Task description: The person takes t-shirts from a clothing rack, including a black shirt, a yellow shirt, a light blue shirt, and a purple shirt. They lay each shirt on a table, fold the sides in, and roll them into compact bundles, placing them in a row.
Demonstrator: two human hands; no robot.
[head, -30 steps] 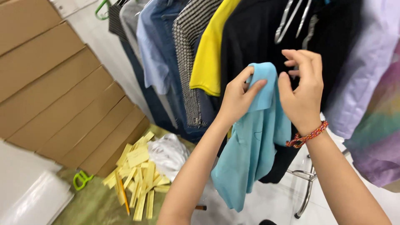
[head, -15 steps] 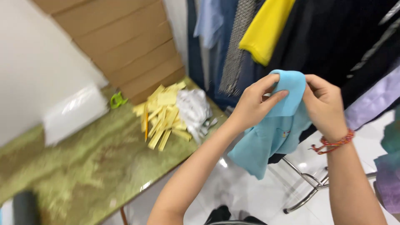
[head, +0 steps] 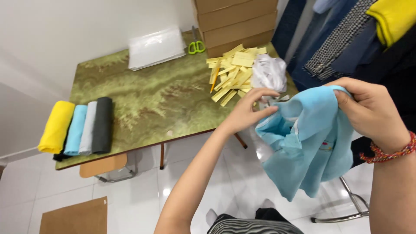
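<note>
- The blue garment hangs in the air between both hands, out past the edge of the tabletop and beside the clothes rack.
- It looks light, thin and limp: it sags and bunches, so it should slump wherever it is not supported. Best held by an edge or seam, at two points well apart.
- Left hand: fingers curled in a pinch, closed on the garment's upper left edge.
- Right hand: closed over the top right fold, thumb tucked into the cloth; a red bracelet sits on that wrist.
- On the tabletop: yellow paper strips, a crumpled white bag, green scissors, a stack of clear bags, and four rolled garments at the far left.
</note>
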